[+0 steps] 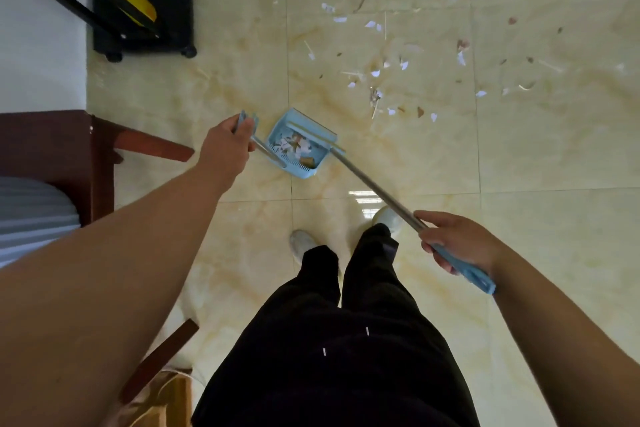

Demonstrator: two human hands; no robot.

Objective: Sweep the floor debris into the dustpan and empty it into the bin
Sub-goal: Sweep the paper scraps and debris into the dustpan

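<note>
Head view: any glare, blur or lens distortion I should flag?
Head view: ceiling-light glare on the glossy floor by the broom pole; wide-angle stretch bows the grout lines and warps the frame edges; debris soft, dustpan reasonably sharp; lighting even, shadows faint.

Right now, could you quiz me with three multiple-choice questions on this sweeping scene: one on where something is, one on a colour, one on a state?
1. Where does most loose debris lie?
A) on the floor beyond the dustpan
B) on a chair seat
C) on the person's shoes

2. What colour is the dustpan?
A) red
B) light blue
C) black

3. What state is the dustpan in?
A) empty
B) upside down
C) holding some scraps

Answers: 1 A, loose debris dots the floor past the dustpan; 2 B, its walls are light blue; 3 C, scraps lie inside it.
</note>
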